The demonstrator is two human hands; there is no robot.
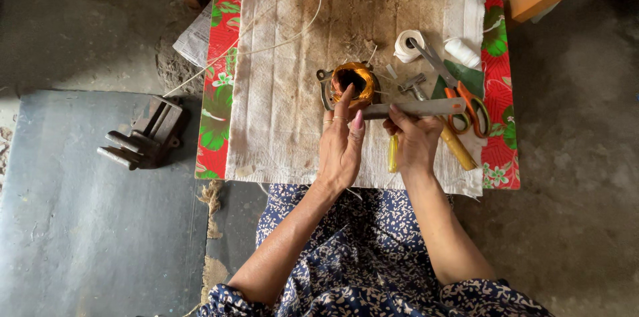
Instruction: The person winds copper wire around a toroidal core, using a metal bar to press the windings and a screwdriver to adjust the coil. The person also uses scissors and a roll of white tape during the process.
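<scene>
Left hand (341,144): fingers extended, fingertips touching the copper-wound coil (353,82)
Right hand (414,138): gripping a flat metal ruler (416,108)
Coil: on the white cloth (286,90), bench centre
Nearby: orange-handled scissors (466,97), white tape roll (407,45)

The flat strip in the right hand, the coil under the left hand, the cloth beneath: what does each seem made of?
Flat strip: probably metal, dull grey, straight and thin, held by the right hand.
Coil: likely enamelled copper wire, glossy orange, in a grey metal frame, touched by the left hand.
Cloth: woven off-white fabric, stained brown.
</scene>
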